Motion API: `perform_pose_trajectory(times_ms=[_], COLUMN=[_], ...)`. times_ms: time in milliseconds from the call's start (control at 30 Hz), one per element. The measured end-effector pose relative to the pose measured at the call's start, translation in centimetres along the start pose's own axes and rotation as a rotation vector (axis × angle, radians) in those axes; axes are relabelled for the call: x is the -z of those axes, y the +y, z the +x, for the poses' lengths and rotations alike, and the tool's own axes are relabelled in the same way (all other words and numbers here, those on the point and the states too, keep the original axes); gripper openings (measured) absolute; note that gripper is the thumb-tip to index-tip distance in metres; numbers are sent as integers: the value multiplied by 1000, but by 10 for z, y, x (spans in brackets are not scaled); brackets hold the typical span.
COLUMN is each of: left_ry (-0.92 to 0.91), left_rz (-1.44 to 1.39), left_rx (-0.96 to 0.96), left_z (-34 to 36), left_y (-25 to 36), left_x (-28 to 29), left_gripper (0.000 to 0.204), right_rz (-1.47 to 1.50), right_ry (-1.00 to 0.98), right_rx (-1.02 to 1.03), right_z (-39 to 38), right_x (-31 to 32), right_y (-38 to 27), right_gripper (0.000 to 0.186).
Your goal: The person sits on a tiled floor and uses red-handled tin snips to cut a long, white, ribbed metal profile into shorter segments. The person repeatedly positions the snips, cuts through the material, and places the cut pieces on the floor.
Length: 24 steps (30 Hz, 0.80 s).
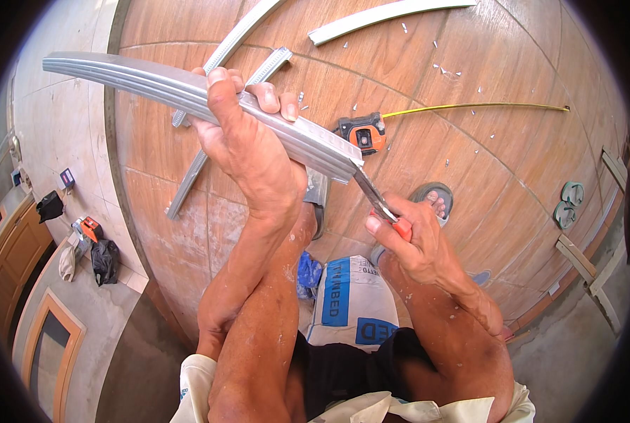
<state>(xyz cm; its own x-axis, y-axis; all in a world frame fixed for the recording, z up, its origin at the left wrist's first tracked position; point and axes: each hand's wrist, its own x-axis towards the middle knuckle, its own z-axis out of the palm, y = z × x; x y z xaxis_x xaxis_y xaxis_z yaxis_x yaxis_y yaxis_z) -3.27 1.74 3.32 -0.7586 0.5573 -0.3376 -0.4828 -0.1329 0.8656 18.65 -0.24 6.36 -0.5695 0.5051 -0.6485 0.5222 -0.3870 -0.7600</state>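
My left hand (248, 144) is wrapped round a long ribbed metal channel (135, 83), holding it up above the floor at a slant. The channel's far end reaches to the upper left, and its near end comes down toward my right hand. In my right hand (421, 240) is a pair of tin snips (371, 194) with red handles, closed in my fingers. The blades of the snips meet the near end of the channel; how far they bite into it I cannot tell. Just beyond that end lies an orange and black tape measure (363, 134).
Yellow tape (477, 108) stretches out to the right across the wood-look tile floor (484, 63). More metal strips (389, 15) and small metal scraps (445, 71) lie about. A white and blue sack (354, 299) is between my legs. Green sandals (567, 204) lie at the right.
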Motion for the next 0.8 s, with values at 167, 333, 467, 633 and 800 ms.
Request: perform_pose_trajectory(times_ms=[167,333,467,633,800], left_ry=[-33,-24,-17,-26,-21], left_rz=[-29,-11,-26,-19,-4], left_rx=[-3,-3,41,54,51], left_z=[0,3,5,4,4], left_y=[0,-2,-1,-2,-1], left_x=[0,1,2,3,4], left_gripper=[36,37,40,28,27], right_rz=[53,44,103,86,91], right_ry=[-17,-38,-60,-77,-79], right_rx=[33,-9,39,-13,2], right_z=[0,0,0,0,0], right_x=[-2,0,-1,1,-1], right_y=[7,5,8,4,9], right_gripper=[39,40,39,40,40])
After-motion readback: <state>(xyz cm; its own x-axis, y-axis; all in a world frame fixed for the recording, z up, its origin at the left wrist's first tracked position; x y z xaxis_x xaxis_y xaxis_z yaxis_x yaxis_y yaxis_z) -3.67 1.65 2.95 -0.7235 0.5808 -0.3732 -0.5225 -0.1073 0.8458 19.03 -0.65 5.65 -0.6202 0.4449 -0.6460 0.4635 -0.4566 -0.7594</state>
